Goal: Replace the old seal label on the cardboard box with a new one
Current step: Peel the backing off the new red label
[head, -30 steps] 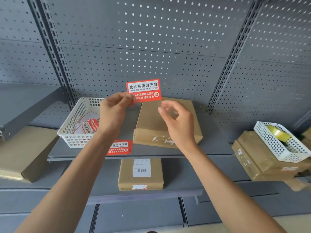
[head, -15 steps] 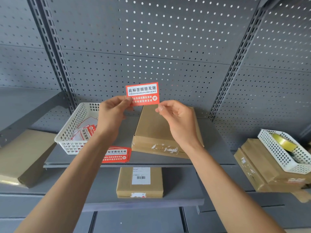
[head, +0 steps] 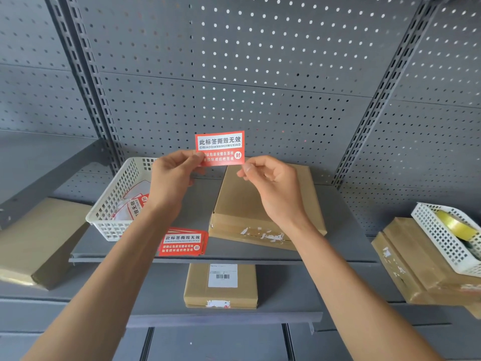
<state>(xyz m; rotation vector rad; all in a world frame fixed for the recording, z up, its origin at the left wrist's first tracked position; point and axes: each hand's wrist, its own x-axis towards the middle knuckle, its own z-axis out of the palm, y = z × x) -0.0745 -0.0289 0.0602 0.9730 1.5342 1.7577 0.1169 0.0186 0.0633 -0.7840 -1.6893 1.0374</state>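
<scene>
A red seal label (head: 220, 147) with white and black print is held up in front of the pegboard. My left hand (head: 173, 179) pinches its lower left corner. My right hand (head: 270, 183) has thumb and forefinger at its lower right corner. Below my hands, a flat cardboard box (head: 244, 204) lies on the grey shelf (head: 338, 246). White torn remains of an old label (head: 263, 233) run along the box's front edge. A small stack of red seal labels (head: 183, 242) lies on the shelf, left of the box.
A white plastic basket (head: 117, 201) with more labels stands at the shelf's left. A smaller box (head: 221, 285) with a barcode sticker lies on the lower shelf. At right, stacked boxes (head: 406, 259) carry a white basket (head: 442, 238) holding a tape roll (head: 455, 224). Another box (head: 39, 241) sits far left.
My right hand has moved up to the label's lower right corner. The label sits a little higher against the pegboard. My left hand keeps its hold.
</scene>
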